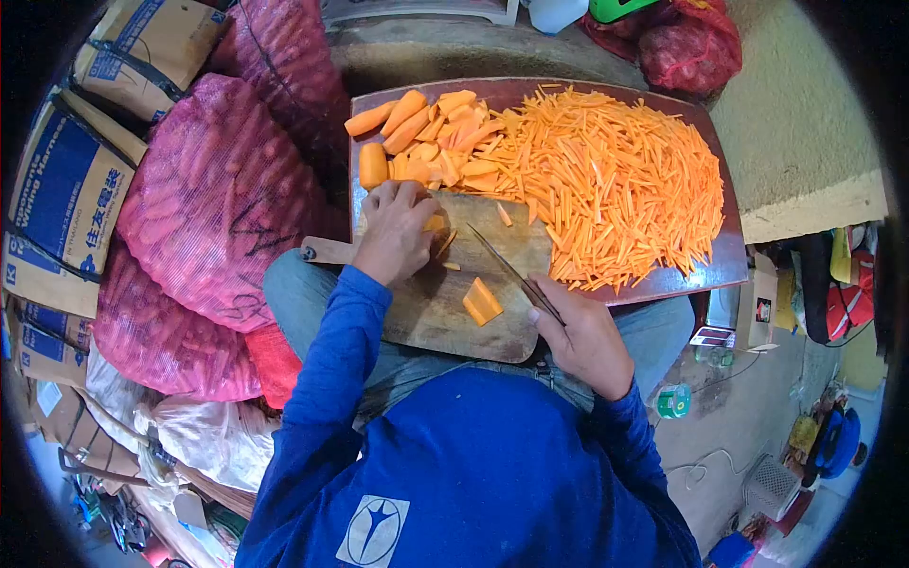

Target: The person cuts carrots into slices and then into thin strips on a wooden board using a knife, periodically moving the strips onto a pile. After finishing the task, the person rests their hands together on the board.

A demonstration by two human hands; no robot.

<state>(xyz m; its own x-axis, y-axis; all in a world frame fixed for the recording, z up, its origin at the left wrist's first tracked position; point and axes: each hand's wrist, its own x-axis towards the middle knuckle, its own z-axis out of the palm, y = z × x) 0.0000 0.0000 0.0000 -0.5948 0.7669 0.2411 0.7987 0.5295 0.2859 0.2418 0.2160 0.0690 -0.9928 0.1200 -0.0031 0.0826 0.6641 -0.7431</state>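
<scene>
My left hand [396,229] presses a carrot piece [436,223] onto the wooden cutting board [431,312] lying across my lap. In my right hand [585,336] is a knife [502,260], its blade angled up-left toward that piece. One cut carrot slab [481,301] lies on the board between my hands. Beyond the board, a dark tray [705,275] carries a big heap of carrot sticks [615,180] on the right and several peeled carrot chunks [417,133] on the left.
Pink mesh sacks of carrots [213,204] are piled at my left, with cardboard boxes [66,199] behind them. More red mesh bags [686,43] lie at the top right. A small green-lidded container [673,401] and clutter sit on the floor at the right.
</scene>
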